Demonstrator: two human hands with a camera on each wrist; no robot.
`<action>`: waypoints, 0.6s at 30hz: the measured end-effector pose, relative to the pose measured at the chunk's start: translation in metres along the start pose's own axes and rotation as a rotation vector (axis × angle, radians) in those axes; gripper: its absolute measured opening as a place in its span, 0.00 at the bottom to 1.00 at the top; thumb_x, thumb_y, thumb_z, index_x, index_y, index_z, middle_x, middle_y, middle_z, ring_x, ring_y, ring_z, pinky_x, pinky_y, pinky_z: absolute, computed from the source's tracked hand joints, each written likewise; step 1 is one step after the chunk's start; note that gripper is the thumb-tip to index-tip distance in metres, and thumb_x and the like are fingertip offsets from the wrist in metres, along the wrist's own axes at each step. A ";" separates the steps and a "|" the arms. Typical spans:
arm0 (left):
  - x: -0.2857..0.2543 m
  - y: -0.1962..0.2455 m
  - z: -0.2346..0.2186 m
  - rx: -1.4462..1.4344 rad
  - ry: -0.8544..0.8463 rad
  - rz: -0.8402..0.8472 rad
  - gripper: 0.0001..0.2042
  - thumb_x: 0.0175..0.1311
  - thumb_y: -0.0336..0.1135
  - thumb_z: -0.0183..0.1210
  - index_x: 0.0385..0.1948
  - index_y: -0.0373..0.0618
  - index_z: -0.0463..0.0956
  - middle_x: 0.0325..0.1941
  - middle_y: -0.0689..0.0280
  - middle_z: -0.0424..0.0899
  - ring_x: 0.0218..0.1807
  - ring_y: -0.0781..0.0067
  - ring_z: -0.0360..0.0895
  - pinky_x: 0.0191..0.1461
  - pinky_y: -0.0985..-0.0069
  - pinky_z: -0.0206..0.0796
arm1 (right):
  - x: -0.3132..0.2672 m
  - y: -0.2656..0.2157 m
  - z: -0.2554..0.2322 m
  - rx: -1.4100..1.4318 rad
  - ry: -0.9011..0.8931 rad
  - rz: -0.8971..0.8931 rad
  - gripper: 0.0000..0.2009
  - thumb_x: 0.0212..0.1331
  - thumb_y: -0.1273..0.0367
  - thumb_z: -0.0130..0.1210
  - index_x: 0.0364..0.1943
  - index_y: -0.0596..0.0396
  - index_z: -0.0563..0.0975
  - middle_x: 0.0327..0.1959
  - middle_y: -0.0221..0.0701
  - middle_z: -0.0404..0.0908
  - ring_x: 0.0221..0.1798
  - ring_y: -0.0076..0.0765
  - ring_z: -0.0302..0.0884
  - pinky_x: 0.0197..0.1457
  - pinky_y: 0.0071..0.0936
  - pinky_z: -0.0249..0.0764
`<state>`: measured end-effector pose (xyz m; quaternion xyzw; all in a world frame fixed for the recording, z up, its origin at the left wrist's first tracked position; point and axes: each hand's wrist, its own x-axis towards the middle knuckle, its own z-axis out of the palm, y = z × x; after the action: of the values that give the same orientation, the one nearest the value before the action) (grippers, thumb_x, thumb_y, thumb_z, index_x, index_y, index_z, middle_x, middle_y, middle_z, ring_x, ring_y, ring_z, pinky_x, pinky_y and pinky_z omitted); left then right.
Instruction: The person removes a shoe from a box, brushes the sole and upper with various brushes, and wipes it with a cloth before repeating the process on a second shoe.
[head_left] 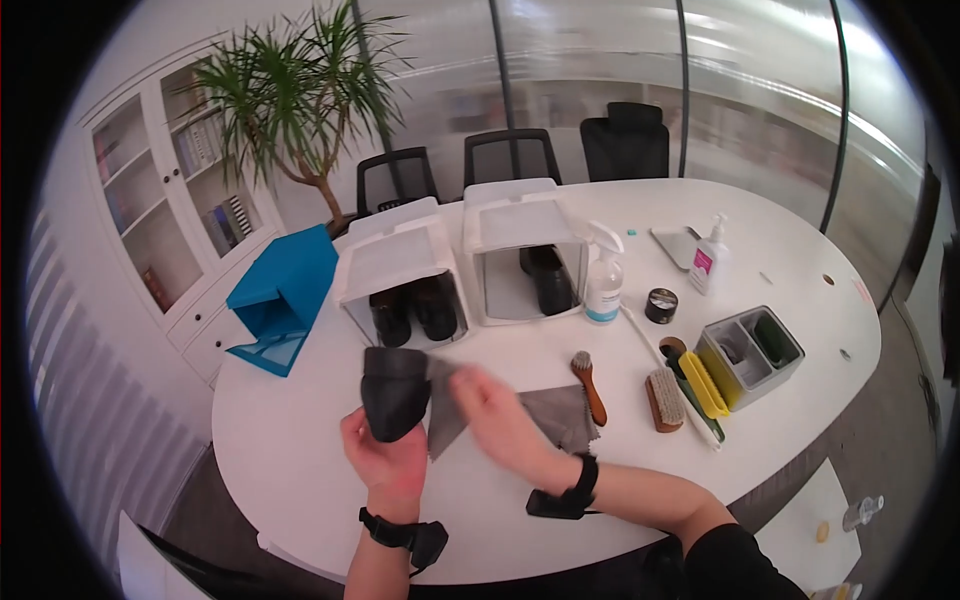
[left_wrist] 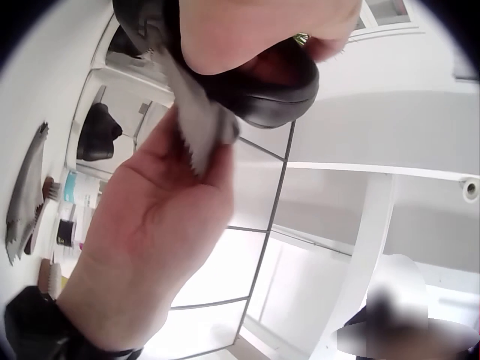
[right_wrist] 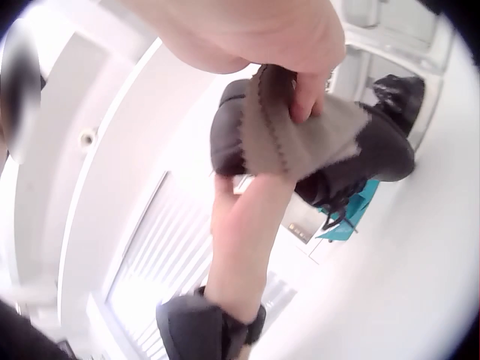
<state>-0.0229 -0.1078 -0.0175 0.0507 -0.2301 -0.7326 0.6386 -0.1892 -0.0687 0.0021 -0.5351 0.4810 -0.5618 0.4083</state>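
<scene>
A black leather lace-up shoe (head_left: pixel 393 395) is raised over the near left of the table, its heel held by my left hand (head_left: pixel 388 462). My right hand (head_left: pixel 505 428), a little blurred in the head view, pinches a grey zigzag-edged cloth (right_wrist: pixel 300 142) that lies across the side of the shoe. In the left wrist view the cloth (left_wrist: pixel 196 120) hangs between the thumb and fingers of my right hand (left_wrist: pixel 161 217). Dark laces (right_wrist: pixel 341 217) dangle from the shoe in the right wrist view. A second grey cloth (head_left: pixel 560 415) lies on the table behind my right hand.
Two white shoe boxes (head_left: pixel 400 260) with black shoes inside stand beyond, beside a blue box (head_left: pixel 285 295). Toward the right are a spray bottle (head_left: pixel 604 285), a round jar (head_left: pixel 661 305), a wooden-handled brush (head_left: pixel 590 390), a block brush (head_left: pixel 664 400) and a grey caddy (head_left: pixel 750 355).
</scene>
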 end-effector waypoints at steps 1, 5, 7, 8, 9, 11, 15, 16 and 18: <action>-0.002 0.004 -0.001 -0.063 -0.023 -0.044 0.24 0.74 0.49 0.54 0.61 0.38 0.75 0.66 0.58 0.81 0.70 0.60 0.75 0.77 0.62 0.63 | -0.010 -0.004 0.013 0.000 0.015 0.005 0.17 0.79 0.63 0.48 0.60 0.59 0.77 0.51 0.40 0.83 0.53 0.35 0.83 0.54 0.32 0.82; -0.008 -0.001 -0.017 0.250 0.062 0.014 0.25 0.79 0.53 0.44 0.66 0.46 0.73 0.69 0.60 0.79 0.71 0.62 0.75 0.75 0.61 0.66 | -0.032 -0.016 0.029 -0.425 0.141 -0.658 0.19 0.78 0.67 0.48 0.66 0.66 0.72 0.66 0.51 0.77 0.67 0.51 0.78 0.66 0.36 0.78; -0.005 -0.007 -0.029 0.185 0.034 0.026 0.25 0.80 0.51 0.43 0.68 0.46 0.72 0.70 0.60 0.78 0.72 0.62 0.73 0.76 0.60 0.65 | -0.029 -0.014 0.025 -0.561 0.123 -0.741 0.21 0.79 0.68 0.46 0.68 0.68 0.69 0.70 0.52 0.74 0.70 0.55 0.75 0.69 0.37 0.75; -0.004 -0.008 -0.032 0.126 0.003 0.058 0.25 0.81 0.50 0.42 0.69 0.46 0.71 0.72 0.60 0.76 0.73 0.61 0.72 0.77 0.59 0.64 | -0.024 -0.012 0.025 -0.579 0.156 -0.783 0.22 0.77 0.68 0.47 0.69 0.67 0.68 0.67 0.53 0.76 0.68 0.56 0.76 0.67 0.41 0.77; -0.003 -0.005 -0.032 0.122 0.004 0.054 0.25 0.81 0.50 0.42 0.69 0.46 0.71 0.72 0.60 0.76 0.73 0.61 0.72 0.77 0.59 0.64 | -0.021 -0.011 0.023 -0.594 0.190 -0.826 0.23 0.76 0.69 0.49 0.71 0.65 0.67 0.64 0.54 0.78 0.66 0.58 0.78 0.65 0.45 0.78; -0.001 0.007 -0.027 0.085 -0.180 0.045 0.25 0.81 0.47 0.43 0.71 0.44 0.69 0.73 0.60 0.74 0.74 0.60 0.71 0.78 0.59 0.64 | -0.018 -0.021 0.012 -0.453 -0.036 -0.409 0.24 0.76 0.69 0.49 0.72 0.64 0.66 0.60 0.54 0.80 0.63 0.59 0.79 0.63 0.44 0.78; -0.004 0.005 -0.041 1.341 -0.077 0.480 0.24 0.80 0.46 0.45 0.70 0.45 0.70 0.73 0.60 0.75 0.72 0.60 0.73 0.78 0.59 0.63 | -0.022 -0.017 0.016 -0.015 -0.139 -0.283 0.23 0.78 0.67 0.47 0.73 0.59 0.65 0.48 0.53 0.82 0.52 0.58 0.83 0.58 0.38 0.77; -0.004 0.005 -0.048 1.192 -0.050 0.403 0.24 0.79 0.50 0.47 0.69 0.49 0.71 0.72 0.62 0.77 0.70 0.62 0.75 0.78 0.60 0.62 | -0.022 -0.015 0.015 -0.021 -0.145 -0.279 0.23 0.78 0.67 0.47 0.73 0.59 0.65 0.48 0.53 0.82 0.52 0.58 0.83 0.58 0.38 0.77; -0.016 0.004 -0.007 0.581 -0.135 0.154 0.25 0.79 0.53 0.47 0.69 0.51 0.72 0.71 0.63 0.77 0.69 0.62 0.76 0.78 0.61 0.63 | -0.022 -0.020 0.015 0.095 -0.150 -0.155 0.21 0.80 0.65 0.45 0.72 0.58 0.68 0.45 0.47 0.83 0.47 0.44 0.83 0.56 0.32 0.76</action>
<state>-0.0140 -0.0943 -0.0258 0.1649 -0.4749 -0.5871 0.6345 -0.1709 -0.0451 0.0165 -0.5913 0.3791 -0.5721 0.4236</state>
